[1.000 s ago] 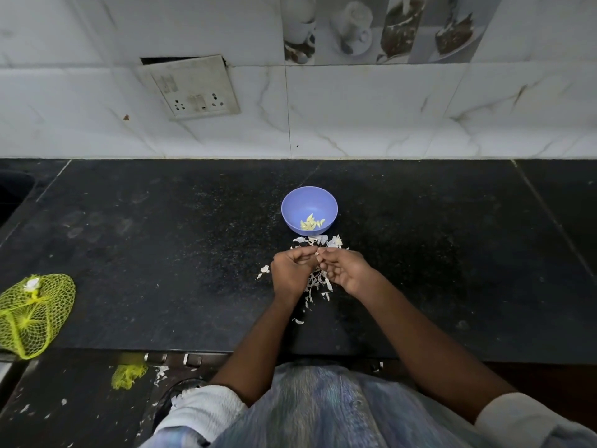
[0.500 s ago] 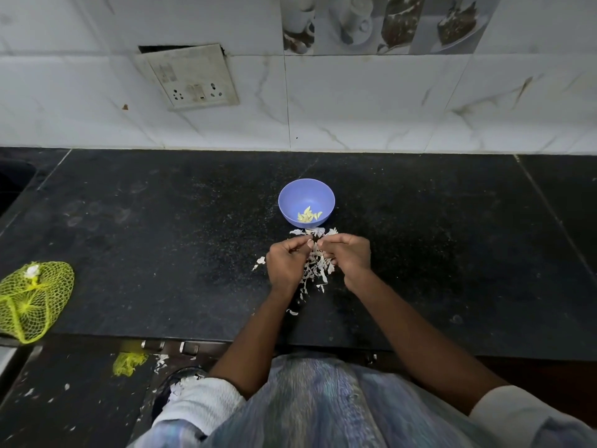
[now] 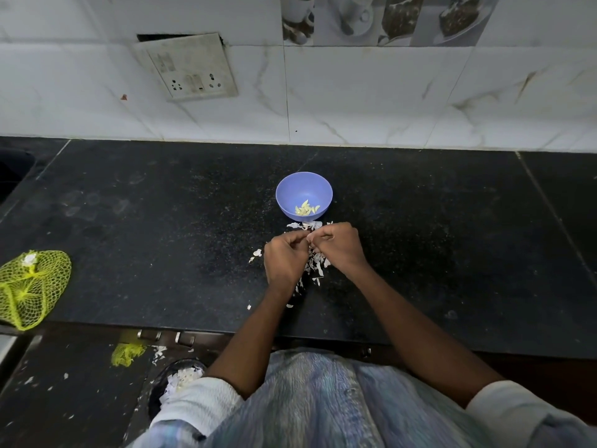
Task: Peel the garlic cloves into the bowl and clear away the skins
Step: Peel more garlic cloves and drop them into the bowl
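Both hands, left hand (image 3: 284, 257) and right hand (image 3: 336, 245), have crept closer to the small lilac plastic bowl (image 3: 303, 189), fingertips pinching together (probably one clove, too tiny to confirm), so peeling continues mid-countertop.

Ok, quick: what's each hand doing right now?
Left hand: fingers curled, pinching something small at the fingertips, likely a garlic clove; too small to confirm.
Right hand: fingers curled, pinching the same spot.

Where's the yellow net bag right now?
The net bag lies at the far left edge of the head view, on the black counter near its front edge, well left of the bowl and both hands.
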